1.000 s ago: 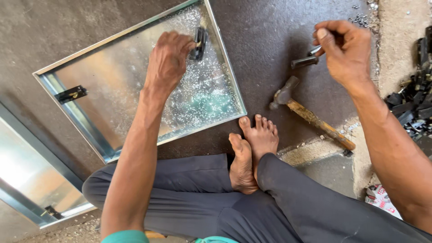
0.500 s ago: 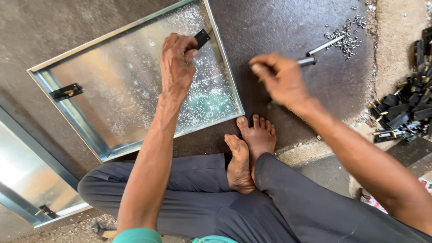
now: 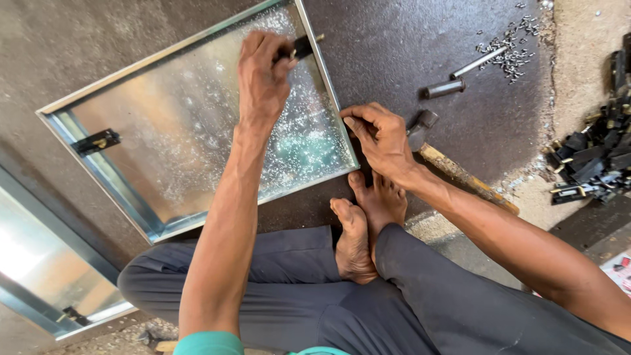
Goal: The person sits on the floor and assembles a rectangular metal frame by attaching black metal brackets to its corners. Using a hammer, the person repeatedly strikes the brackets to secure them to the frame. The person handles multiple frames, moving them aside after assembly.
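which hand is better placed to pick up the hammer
Right. The right hand already rests at the hammer, beside its head, with the wooden handle running out from under the wrist. The left hand is across the metal tray, pinching a black hinge.

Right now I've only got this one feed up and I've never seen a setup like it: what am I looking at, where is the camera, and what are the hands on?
There is no machine here. The view comes from a camera worn on a person's head, looking down at their own two bare hands, crossed legs and bare feet.

They sit on a dark floor. In front lies a shallow galvanised metal tray with a raised rim and a small black hinge-like fitting on its far-left edge.

The left hand presses a second black fitting against the tray's right rim. The right hand rests on the floor at the head of a wooden-handled hammer; whether it grips it is unclear.

Further right lie a metal punch, a thin rod, scattered small rivets and a heap of black fittings.
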